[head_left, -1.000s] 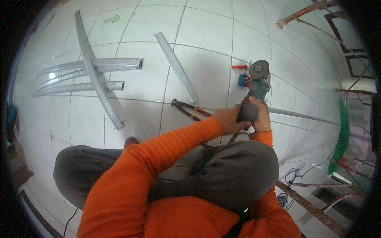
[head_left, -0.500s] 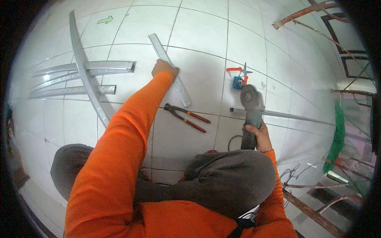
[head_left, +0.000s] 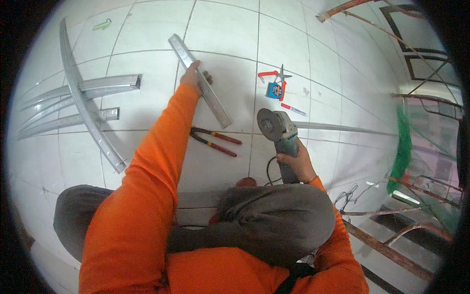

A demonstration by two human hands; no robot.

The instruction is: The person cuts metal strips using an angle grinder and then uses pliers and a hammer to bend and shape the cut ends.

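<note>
My left hand (head_left: 190,77) is closed round a short silver metal channel (head_left: 213,101), which slants across the tiles with its fingers wrapped over the edge. In my right hand (head_left: 300,162) is an angle grinder (head_left: 287,146), gripped by its dark body. Its disc points up and left, apart from the channel; whether it spins I cannot tell. Pincers with red handles (head_left: 223,147) lie between the two hands, partly behind my left forearm. Beyond the grinder are red-handled snips (head_left: 282,78), a blue tape measure (head_left: 274,90) and a red-and-white pen (head_left: 293,109).
Several long metal channels (head_left: 81,105) lie crossed at the left. A thin metal bar (head_left: 347,129) runs right from behind the grinder. Rusty scaffold tubes (head_left: 387,247), green netting (head_left: 402,152) and loose cable (head_left: 346,195) are at the right. My bent legs (head_left: 279,215) are close in front.
My left hand has shifted its grip and turned the channel a little. The grinder has moved left toward the channel, its disc now turned more to the left. The whole view has shifted slightly.
</note>
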